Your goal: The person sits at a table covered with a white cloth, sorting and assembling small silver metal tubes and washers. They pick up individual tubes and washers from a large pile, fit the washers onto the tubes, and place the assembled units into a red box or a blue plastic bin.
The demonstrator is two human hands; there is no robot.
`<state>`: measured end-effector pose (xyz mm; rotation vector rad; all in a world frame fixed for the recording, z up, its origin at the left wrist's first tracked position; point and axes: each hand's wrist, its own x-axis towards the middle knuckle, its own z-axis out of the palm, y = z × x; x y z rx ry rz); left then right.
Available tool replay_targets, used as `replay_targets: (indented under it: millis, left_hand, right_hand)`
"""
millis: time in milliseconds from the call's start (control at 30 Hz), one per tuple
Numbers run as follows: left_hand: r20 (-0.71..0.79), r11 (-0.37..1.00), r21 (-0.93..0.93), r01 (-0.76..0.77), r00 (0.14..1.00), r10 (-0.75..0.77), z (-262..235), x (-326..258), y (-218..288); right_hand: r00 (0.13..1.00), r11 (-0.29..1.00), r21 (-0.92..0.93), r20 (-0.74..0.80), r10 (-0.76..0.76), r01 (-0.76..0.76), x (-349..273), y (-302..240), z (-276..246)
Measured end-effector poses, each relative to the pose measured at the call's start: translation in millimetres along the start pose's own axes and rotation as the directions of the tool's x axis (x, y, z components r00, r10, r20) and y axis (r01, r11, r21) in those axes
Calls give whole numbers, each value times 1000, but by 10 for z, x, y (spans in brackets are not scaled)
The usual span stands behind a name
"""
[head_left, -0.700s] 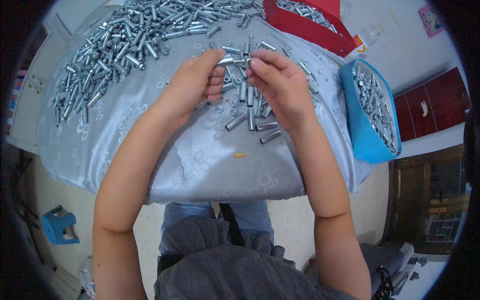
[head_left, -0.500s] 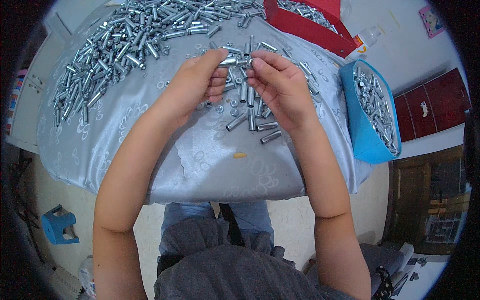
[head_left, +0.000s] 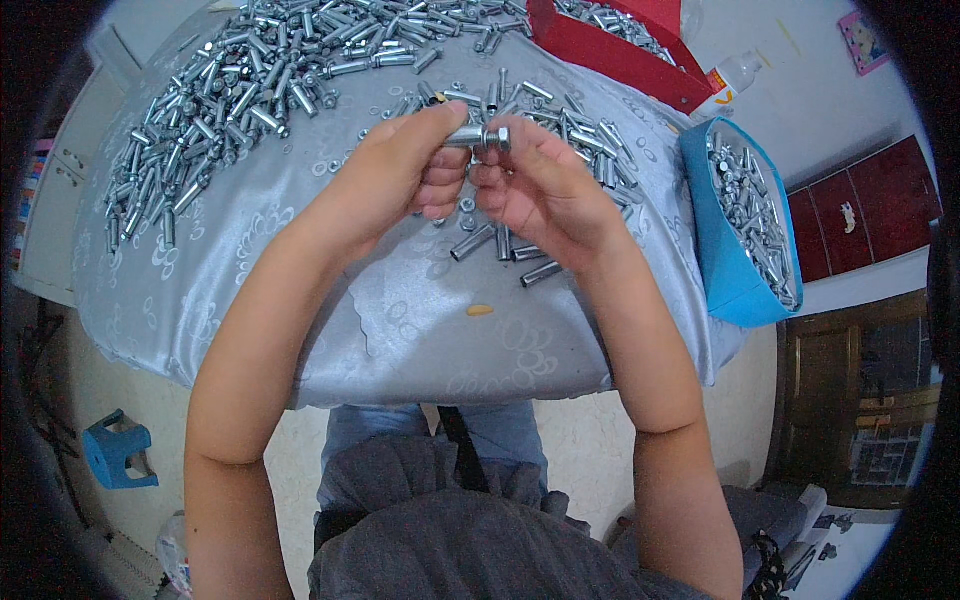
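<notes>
both hands meet over the middle of the table, a little toward its far side. the left hand (head_left: 400, 170) pinches one end of a short silver bolt (head_left: 478, 137) between thumb and fingertips, and the right hand (head_left: 545, 190) closes its fingertips on the other end, where a nut sits; the bolt lies roughly level between them, held above the cloth and not touching it. just beneath the hands a few loose metal sleeves (head_left: 505, 255) lie scattered on the pale grey patterned tablecloth (head_left: 300, 290). a large heap of silver bolts (head_left: 230, 100) spreads across the far left of the table. at the right edge stands a blue box (head_left: 715, 250) filled with more metal parts, and a red box (head_left: 620, 50) sits at the far side. a small orange scrap (head_left: 480, 310) lies on the cloth nearer the person.
</notes>
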<state>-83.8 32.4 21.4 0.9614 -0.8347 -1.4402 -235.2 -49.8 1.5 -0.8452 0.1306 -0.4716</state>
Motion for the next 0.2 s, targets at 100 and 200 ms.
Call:
replay_targets:
  millis: [100, 200]
  left_hand:
    - [-25, 1000, 12, 12, 1000, -12, -1, -4, -8]
    - [-54, 1000, 21, 9, 998, -8, -64, 32, -39]
  right_hand:
    - [1000, 1000, 16, -28, -8, 8, -10, 0, 17]
    - [952, 928, -311, -156, -265, 207, 18, 53, 101]
